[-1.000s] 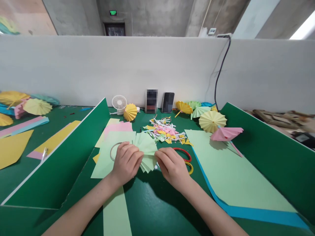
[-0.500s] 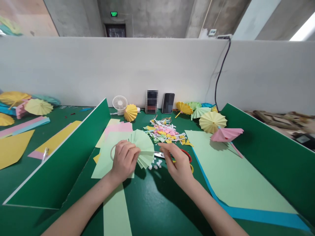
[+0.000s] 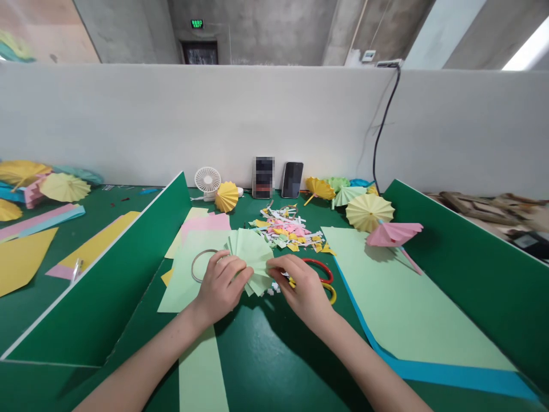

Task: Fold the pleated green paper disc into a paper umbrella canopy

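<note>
A pale green pleated paper fan (image 3: pixel 254 252) is spread in a rounded shape between my hands. My left hand (image 3: pixel 223 283) is closed on its left side, where the folds bunch together. At the fan's right edge, my right hand (image 3: pixel 302 286) pinches the paper between thumb and fingers. Scissors (image 3: pixel 326 272) with red and yellow handles lie behind my right hand, their blades mostly hidden. A grey-brown ring (image 3: pixel 195 268) rests on a light green sheet (image 3: pixel 178 292), partly covered by my left hand. Small white paper bits (image 3: pixel 273 289) lie under the fan.
Colourful paper scraps (image 3: pixel 285 226) are heaped behind the hands. Small paper umbrellas (image 3: pixel 369 213) stand at right beside large green sheets (image 3: pixel 412 309). Green dividers (image 3: pixel 124 274) flank the work area. A white fan (image 3: pixel 208 180) and two phones (image 3: pixel 292 180) stand by the wall.
My right hand has moved left from above the scissors to the pleated fan's edge and pinches it. The fan is spread a little wider, and the scissors' red handle shows more.
</note>
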`<state>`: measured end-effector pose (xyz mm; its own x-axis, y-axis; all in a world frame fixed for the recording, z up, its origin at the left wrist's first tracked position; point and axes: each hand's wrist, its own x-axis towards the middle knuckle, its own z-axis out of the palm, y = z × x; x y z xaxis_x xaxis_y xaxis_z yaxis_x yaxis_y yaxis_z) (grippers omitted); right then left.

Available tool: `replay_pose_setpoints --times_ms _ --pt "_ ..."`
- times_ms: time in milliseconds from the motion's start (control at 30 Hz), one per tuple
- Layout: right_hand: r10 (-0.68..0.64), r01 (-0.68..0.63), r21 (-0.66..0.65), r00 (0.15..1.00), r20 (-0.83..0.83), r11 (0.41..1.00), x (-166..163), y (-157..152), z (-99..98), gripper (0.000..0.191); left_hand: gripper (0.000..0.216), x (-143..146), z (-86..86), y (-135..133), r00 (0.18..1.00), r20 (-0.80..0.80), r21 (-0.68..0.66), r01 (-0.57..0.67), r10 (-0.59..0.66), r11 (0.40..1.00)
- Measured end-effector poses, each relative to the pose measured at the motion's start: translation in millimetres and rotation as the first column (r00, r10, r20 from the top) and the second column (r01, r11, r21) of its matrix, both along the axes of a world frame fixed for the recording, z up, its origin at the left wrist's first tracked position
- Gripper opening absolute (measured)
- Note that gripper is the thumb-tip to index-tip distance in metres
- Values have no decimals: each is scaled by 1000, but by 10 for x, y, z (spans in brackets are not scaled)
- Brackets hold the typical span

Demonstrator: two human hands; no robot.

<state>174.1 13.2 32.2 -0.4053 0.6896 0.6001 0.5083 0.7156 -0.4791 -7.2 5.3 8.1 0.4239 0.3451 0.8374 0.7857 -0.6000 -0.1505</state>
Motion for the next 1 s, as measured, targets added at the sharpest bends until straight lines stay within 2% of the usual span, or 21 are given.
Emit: replay_pose_setpoints --times_ms 300,433,567,733,1000 --pt "-77 37 238 984 162 970 2 8 -4 20 10 19 39 -8 999 39 -62 22 -20 998" --pt "-97 57 260 985 144 964 18 20 6 20 11 12 39 -7 999 42 -66 30 -28 997" --pt "-106 78 246 989 106 966 32 39 22 18 9 -6 52 -3 995 89 -141 62 -50 988" --pt "-67 28 222 984 168 975 18 26 38 18 7 -4 75 -12 986 165 -211 67 -32 975" --pt "-88 1 316 962 260 949 -40 -35 18 19 6 52 79 -55 990 113 -273 107 -79 956"
